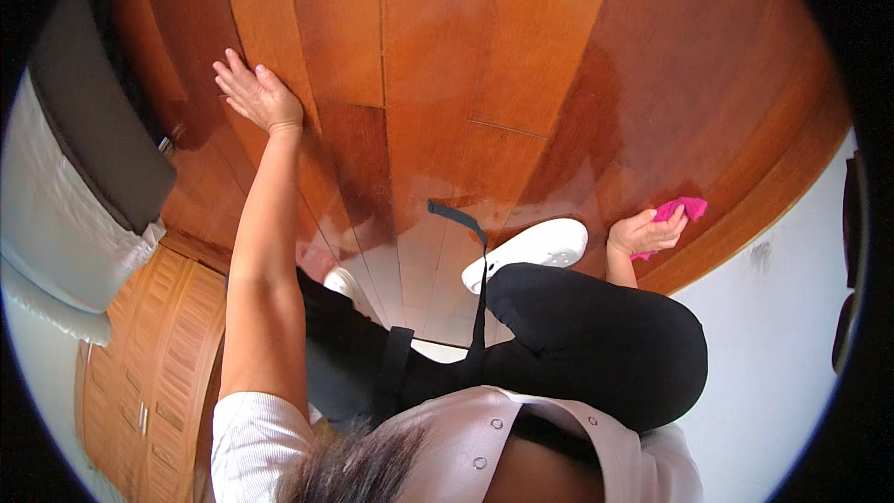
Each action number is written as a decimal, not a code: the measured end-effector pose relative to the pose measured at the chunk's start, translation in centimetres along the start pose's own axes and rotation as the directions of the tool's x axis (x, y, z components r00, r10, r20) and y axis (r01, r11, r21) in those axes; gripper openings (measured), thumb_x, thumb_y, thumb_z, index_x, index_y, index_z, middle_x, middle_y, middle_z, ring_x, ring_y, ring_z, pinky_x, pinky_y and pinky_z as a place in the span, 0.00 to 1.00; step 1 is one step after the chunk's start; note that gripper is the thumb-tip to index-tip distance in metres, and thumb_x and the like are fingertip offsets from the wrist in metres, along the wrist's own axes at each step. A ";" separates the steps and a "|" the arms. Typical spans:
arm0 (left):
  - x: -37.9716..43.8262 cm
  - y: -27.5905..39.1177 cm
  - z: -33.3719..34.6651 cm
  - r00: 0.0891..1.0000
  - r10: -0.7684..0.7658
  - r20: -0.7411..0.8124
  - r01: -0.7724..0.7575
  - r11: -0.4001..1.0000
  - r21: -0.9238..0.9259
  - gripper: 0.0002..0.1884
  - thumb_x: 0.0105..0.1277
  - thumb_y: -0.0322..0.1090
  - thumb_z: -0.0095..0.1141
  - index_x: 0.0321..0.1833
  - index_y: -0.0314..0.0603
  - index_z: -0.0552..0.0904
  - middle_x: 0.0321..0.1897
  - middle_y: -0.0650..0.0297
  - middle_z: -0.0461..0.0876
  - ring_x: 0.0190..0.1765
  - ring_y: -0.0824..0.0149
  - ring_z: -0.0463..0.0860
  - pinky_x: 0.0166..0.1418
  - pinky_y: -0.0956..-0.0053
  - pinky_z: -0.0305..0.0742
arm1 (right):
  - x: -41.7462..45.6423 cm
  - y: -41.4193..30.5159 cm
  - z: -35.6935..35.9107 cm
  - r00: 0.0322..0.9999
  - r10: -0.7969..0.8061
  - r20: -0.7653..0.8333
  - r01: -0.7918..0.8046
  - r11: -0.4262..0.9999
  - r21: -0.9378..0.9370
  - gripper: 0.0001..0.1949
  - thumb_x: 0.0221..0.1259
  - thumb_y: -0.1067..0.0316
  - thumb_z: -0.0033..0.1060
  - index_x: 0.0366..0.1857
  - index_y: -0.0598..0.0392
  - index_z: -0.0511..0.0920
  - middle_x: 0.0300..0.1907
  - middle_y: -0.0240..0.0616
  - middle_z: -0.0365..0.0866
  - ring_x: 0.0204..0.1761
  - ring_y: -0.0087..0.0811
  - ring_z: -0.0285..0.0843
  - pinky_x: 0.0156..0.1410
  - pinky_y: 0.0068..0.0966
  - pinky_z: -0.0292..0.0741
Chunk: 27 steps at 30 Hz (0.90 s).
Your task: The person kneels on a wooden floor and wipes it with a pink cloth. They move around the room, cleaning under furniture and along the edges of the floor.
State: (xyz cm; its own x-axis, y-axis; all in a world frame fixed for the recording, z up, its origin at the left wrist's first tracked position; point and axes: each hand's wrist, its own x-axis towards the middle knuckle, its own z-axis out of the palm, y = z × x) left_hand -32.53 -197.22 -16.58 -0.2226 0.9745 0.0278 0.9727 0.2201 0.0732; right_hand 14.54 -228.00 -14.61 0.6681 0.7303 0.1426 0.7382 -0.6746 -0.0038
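My left hand (262, 94) reaches out at the upper left, its thumb apart from the fingers and nothing in it. It is over the glossy wooden plank floor (433, 35); I cannot tell whether it touches the boards. At the right, my right hand (641, 232) grips a bright pink cloth (683, 209), which bunches out past the fingers. Hand and cloth are close to the wooden baseboard (761, 216) along the white wall. Part of the cloth is hidden under the palm.
A white clog (538, 248) is on my foot between the hands. A black strap (457, 215) hangs in front of me. At the left stand a dark bed base (98, 112) with pale bedding (63, 223) and a wooden cabinet (157, 370). The white wall (747, 335) bounds the right side.
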 end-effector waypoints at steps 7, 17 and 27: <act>0.4 -2.1 1.2 0.995 0.063 -0.080 -0.059 0.997 0.045 0.29 0.75 0.48 0.37 0.78 0.59 0.57 0.80 0.55 0.50 0.79 0.46 0.50 0.76 0.40 0.46 | -0.4 -0.9 -0.2 0.999 0.032 0.022 -0.032 0.999 -0.002 0.28 0.67 0.56 0.43 0.68 0.59 0.64 0.69 0.55 0.63 0.67 0.55 0.58 0.72 0.49 0.54; 0.6 -2.3 2.0 0.996 0.055 -0.075 -0.060 0.996 -0.066 0.30 0.76 0.52 0.36 0.79 0.60 0.55 0.80 0.50 0.46 0.80 0.42 0.44 0.76 0.35 0.38 | 1.3 1.2 1.1 0.983 0.142 0.116 -0.160 0.973 0.166 0.34 0.62 0.67 0.51 0.75 0.47 0.57 0.77 0.44 0.53 0.73 0.48 0.53 0.76 0.43 0.48; 0.5 -2.6 3.3 0.980 0.075 -0.183 -0.109 0.977 -0.186 0.30 0.76 0.54 0.35 0.79 0.59 0.56 0.80 0.48 0.45 0.80 0.39 0.43 0.75 0.32 0.35 | 4.1 -13.0 -1.1 0.790 -0.250 0.560 0.077 0.946 0.314 0.50 0.44 0.78 0.52 0.79 0.42 0.46 0.81 0.53 0.35 0.77 0.43 0.46 0.74 0.34 0.48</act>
State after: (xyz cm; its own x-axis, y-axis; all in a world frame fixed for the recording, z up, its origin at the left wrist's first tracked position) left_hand -34.93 -197.16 -20.03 -0.1576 0.9637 0.2154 0.9621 0.1007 0.2535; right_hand 7.54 -216.36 -12.93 0.3954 0.8056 -0.4411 0.7794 -0.5484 -0.3029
